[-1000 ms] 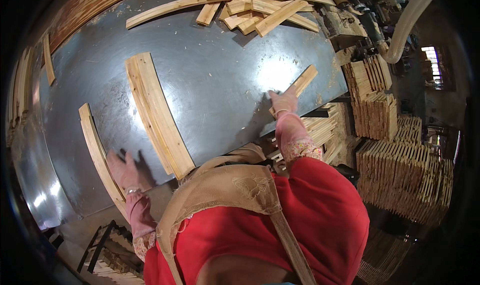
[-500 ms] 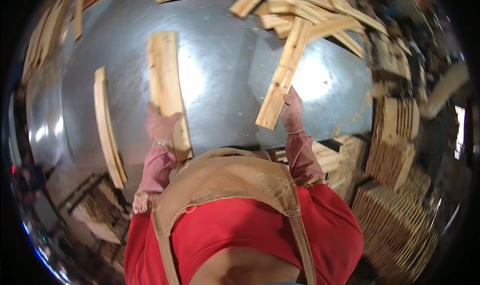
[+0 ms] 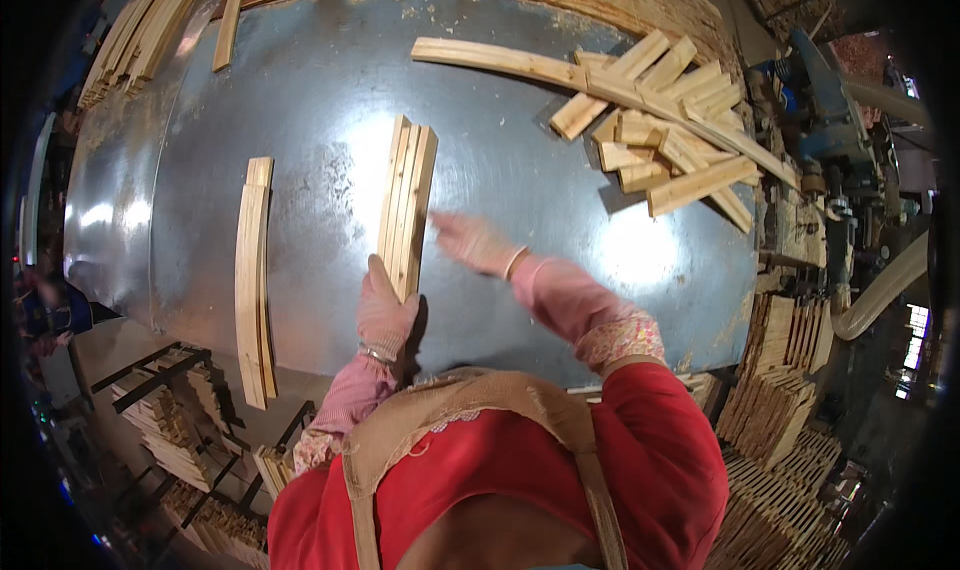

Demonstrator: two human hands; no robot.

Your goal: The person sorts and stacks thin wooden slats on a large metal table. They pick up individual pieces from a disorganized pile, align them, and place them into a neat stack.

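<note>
My left hand (image 3: 388,308), in a pale pink glove, is closed round the near end of a small bundle of wooden strips (image 3: 405,202). The strips lie side by side above the metal tabletop (image 3: 320,100), showing their narrow edges. My right hand (image 3: 478,244), also gloved, is just to the right of the bundle. Its fingers stretch toward the bundle's side and hold nothing; whether the fingertips touch the wood I cannot tell. Farther left, a pair of wooden strips (image 3: 253,280) lies lengthwise, its near end overhanging the table's front edge.
A loose pile of short wooden pieces (image 3: 690,110) lies at the far right under a long strip (image 3: 520,62). More strips (image 3: 140,35) are at the far left. Stacked wood (image 3: 775,400) stands right of the table, beside a pale hose (image 3: 885,288). A rack (image 3: 165,410) holds wood at lower left.
My right hand has let go of its strip and moved left to the bundle. The wood in my left hand has turned from flat to on edge. The whole view has shifted.
</note>
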